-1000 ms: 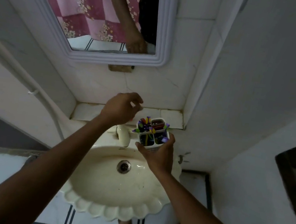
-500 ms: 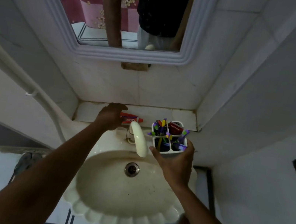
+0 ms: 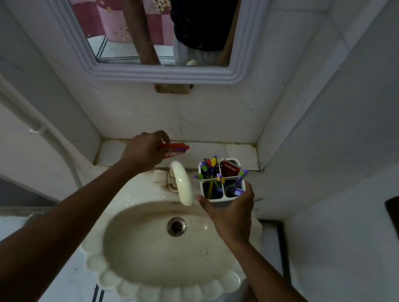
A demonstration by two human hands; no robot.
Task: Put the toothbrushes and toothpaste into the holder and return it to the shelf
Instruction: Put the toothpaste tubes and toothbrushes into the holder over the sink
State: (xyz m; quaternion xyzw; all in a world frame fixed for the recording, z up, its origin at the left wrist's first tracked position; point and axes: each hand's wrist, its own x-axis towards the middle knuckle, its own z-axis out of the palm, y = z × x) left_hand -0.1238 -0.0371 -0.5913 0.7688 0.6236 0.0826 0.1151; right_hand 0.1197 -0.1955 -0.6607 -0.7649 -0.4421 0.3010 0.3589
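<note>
My right hand (image 3: 231,214) grips a white holder (image 3: 219,200) with four compartments, held over the basin's back right rim. Several colourful toothbrushes (image 3: 210,167) stand in it, and a red toothpaste box (image 3: 229,169) fills the far compartment. My left hand (image 3: 143,151) is at the tiled shelf (image 3: 240,153) behind the tap, its fingers closed on a red toothpaste tube (image 3: 176,148) that sticks out to the right, just above the shelf.
A cream scalloped sink (image 3: 165,257) with a curved tap (image 3: 183,182) lies below the shelf. A framed mirror (image 3: 145,24) hangs above. A wall corner closes the right side, and a white pipe (image 3: 17,106) runs down the left wall.
My left hand dropped from above the tap to the shelf and closed on the red tube. The holder stayed in my right hand; the view tilted.
</note>
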